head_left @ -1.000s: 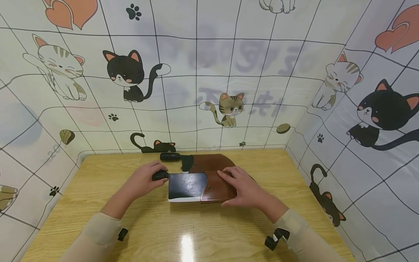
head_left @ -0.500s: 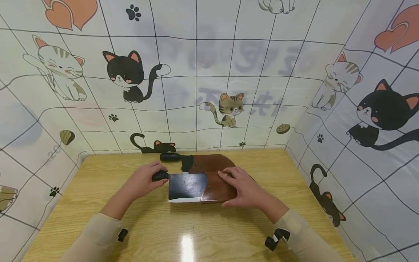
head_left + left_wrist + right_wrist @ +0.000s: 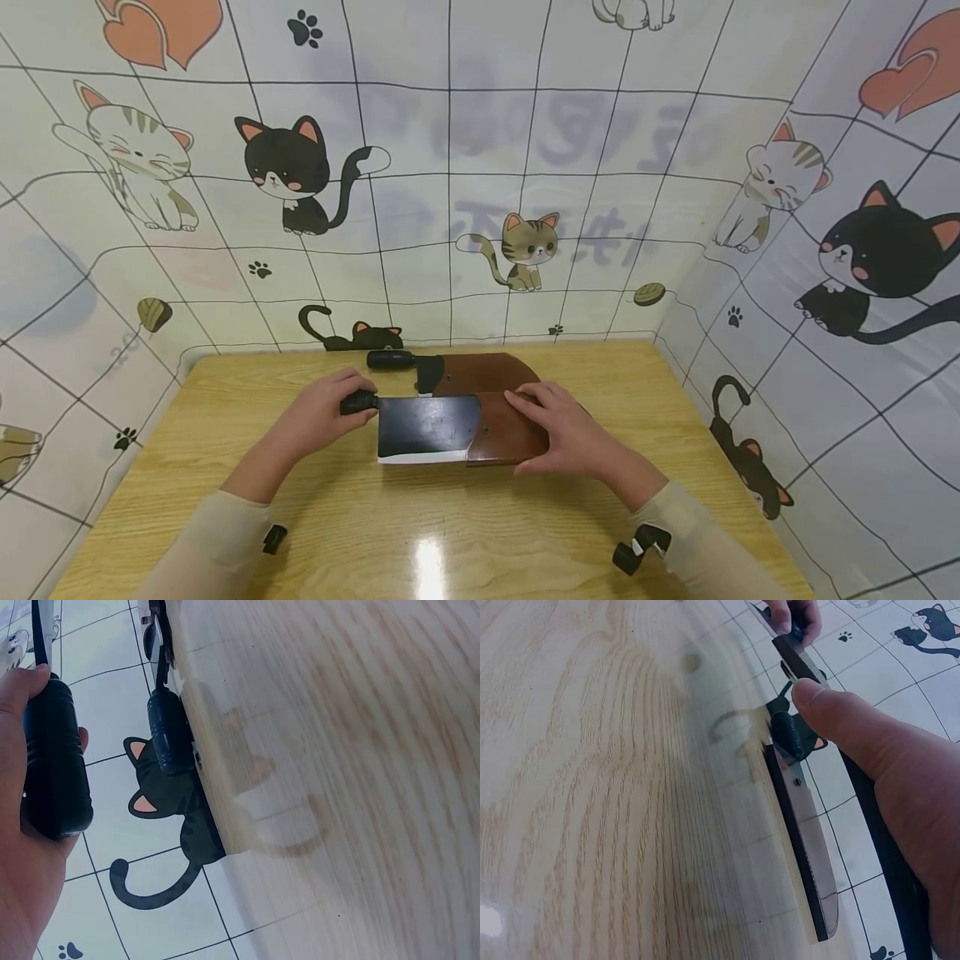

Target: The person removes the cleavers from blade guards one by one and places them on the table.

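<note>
My left hand (image 3: 318, 417) grips the black handle of a cleaver (image 3: 427, 427); the left wrist view shows the ribbed handle (image 3: 56, 761) lying in the palm. The dark blade, with a bright strip along its lower edge, shows outside a brown leather sheath (image 3: 504, 437) that covers its right part. That sheath is held by my right hand (image 3: 566, 433), fingers over its upper side and thumb at the lower edge. Behind lies a second cleaver, its black handle (image 3: 388, 359) pointing left and its blade inside another brown sheath (image 3: 480, 372), partly hidden by the front one.
The wooden table (image 3: 442, 533) reflects a bright light near its front. Behind and beside it hangs a white cloth (image 3: 420, 275) with grid lines and printed cats. Small black devices (image 3: 630, 557) sit at both wrists.
My left hand and the cleaver have shifted slightly left, while my right hand and the sheath have moved slightly right. A little more of the blade shows. The second cleaver has not moved.
</note>
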The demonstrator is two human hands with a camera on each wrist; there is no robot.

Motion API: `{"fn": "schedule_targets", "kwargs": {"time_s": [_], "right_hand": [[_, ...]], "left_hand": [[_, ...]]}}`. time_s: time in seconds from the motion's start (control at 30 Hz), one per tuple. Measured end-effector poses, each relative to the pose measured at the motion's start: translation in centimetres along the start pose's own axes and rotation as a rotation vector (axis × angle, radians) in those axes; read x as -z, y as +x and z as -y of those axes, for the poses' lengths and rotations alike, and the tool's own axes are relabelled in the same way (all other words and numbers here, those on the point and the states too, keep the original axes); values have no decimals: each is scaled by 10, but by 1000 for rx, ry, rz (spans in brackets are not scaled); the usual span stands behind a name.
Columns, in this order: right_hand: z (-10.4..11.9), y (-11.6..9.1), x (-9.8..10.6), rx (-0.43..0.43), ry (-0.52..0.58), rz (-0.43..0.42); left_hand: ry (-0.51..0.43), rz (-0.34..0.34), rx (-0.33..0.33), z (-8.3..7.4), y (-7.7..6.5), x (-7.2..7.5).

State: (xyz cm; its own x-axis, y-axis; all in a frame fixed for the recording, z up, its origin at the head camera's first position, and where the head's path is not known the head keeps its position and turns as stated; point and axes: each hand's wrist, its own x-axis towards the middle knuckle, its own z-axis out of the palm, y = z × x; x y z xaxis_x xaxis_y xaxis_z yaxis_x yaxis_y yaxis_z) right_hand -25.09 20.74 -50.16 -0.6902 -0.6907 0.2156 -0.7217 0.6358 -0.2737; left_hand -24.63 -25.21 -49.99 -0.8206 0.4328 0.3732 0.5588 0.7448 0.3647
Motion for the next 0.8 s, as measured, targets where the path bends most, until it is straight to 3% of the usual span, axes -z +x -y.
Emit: {"fn": "schedule_targets", "kwargs": {"time_s": [0.8], "right_hand": [[-7, -6, -1, -26, 3, 5]], "left_hand": [[-7, 1, 21, 0, -5, 5]]}}
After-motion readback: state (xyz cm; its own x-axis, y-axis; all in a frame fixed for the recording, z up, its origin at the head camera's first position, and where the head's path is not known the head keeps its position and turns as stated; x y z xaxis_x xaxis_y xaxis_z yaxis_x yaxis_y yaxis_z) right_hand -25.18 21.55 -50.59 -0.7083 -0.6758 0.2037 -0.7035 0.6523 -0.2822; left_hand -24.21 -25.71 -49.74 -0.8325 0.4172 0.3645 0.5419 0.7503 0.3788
